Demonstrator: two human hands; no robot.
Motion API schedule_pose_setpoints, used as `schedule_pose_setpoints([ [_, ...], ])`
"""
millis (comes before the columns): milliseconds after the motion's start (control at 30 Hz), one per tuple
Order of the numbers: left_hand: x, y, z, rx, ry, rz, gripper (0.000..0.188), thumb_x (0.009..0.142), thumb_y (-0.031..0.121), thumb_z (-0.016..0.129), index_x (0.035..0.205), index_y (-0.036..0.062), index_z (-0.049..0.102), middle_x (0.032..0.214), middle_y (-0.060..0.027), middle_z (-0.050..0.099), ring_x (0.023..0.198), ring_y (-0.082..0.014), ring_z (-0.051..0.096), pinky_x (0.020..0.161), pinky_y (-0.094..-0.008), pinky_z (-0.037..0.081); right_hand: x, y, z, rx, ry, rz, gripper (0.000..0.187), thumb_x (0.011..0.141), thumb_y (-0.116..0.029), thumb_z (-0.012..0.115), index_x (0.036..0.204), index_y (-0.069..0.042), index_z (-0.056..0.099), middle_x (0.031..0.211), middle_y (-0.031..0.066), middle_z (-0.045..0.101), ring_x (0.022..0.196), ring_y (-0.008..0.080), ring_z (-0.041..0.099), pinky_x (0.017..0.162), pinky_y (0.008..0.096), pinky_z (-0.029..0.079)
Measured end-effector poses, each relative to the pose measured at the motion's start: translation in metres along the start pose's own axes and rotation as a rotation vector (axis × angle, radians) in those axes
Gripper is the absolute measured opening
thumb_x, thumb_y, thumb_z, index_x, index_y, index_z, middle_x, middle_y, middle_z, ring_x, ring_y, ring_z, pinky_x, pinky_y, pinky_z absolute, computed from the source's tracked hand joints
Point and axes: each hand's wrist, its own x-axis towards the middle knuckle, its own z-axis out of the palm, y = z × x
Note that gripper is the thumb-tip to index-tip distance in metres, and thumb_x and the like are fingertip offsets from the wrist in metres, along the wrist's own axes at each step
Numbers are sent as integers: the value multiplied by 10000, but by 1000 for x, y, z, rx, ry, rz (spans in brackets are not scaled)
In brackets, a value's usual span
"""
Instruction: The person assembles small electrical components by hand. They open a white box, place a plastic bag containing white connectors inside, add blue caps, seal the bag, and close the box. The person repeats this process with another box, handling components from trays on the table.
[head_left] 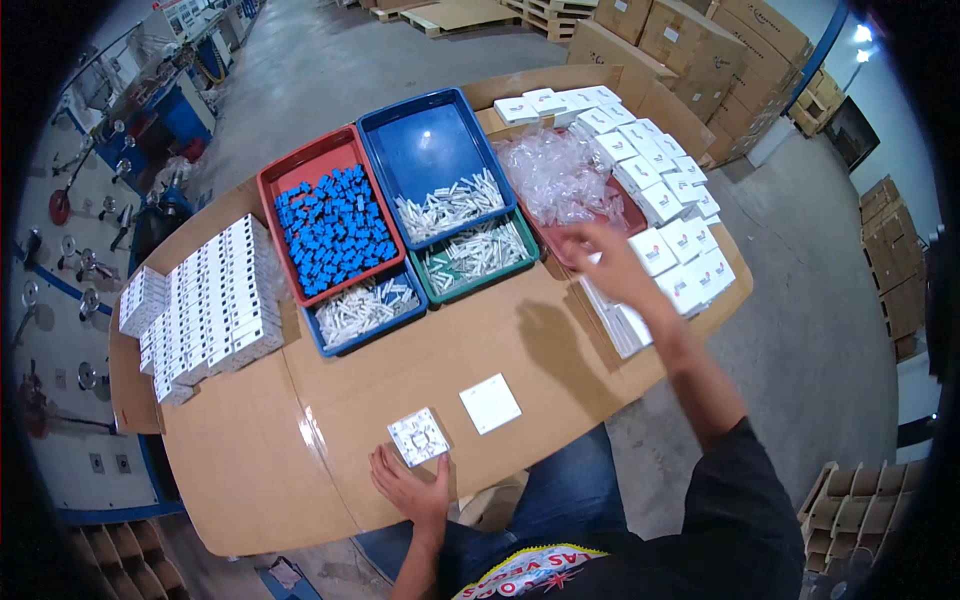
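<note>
On the cardboard tabletop, a square white plastic piece with a detailed, recessed face (418,437) lies near the front edge. My left hand (412,488) is at its near side, fingers and thumb spread around the lower corner, apparently touching it. Just right of it lies a flat white square plate (490,403) with small corner marks. My right hand (607,262) is stretched out over the near edge of a red tray (632,215) heaped with clear plastic bags (560,175). Its fingers look extended with the thumb apart, and I see nothing held.
A red tray (262,185) holds blue plastic parts (335,230). Blue trays (400,110) and a green tray (475,290) hold small white-grey pieces. White boxes (660,190) are stacked at right, and white square units (215,300) at left. Cartons (690,50) stand beyond.
</note>
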Motion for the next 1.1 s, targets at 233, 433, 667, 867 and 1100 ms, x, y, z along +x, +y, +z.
schedule_pose_setpoints([
  [233, 6, 1, 5, 79, -111, -8, 975, 725, 478, 806, 1459, -13, 394, 1475, -290, 384, 1421, -461, 320, 1165, -606, 245, 180, 116, -81, -774, 252, 161, 223, 929, -254, 591, 1034, -104, 717, 993, 159, 729, 938, 365, 695, 812, 477, 542],
  [433, 6, -7, 11, 133, -168, -17, 1011, 727, 535, 788, 1466, -21, 377, 1470, -292, 374, 1410, -477, 314, 1151, -630, 248, 270, 194, -85, -1044, 89, 157, 202, 917, -231, 602, 1063, -173, 729, 989, 136, 737, 952, 334, 708, 798, 484, 555],
  [667, 13, -5, 9, 106, -217, -51, 984, 723, 501, 774, 1456, -24, 382, 1462, -292, 367, 1401, -492, 303, 1146, -649, 236, 315, 250, -77, -1249, -144, 74, 190, 876, -180, 623, 1033, -143, 722, 978, 148, 740, 943, 333, 717, 776, 481, 560],
  [867, 12, -4, 8, 123, -241, -67, 1009, 703, 486, 783, 1471, -19, 368, 1467, -297, 353, 1402, -490, 296, 1140, -644, 239, 318, 236, -69, -1285, -202, 65, 138, 853, -111, 589, 914, -108, 712, 940, 155, 739, 909, 340, 727, 748, 485, 568],
  [1100, 6, -3, 6, 117, -255, -72, 1053, 752, 564, 762, 1512, -13, 318, 1517, -300, 320, 1437, -481, 267, 1158, -624, 213, 301, 184, -100, -1193, 81, 24, 166, 883, -202, 581, 951, -96, 690, 950, 168, 727, 868, 383, 708, 736, 506, 553],
])
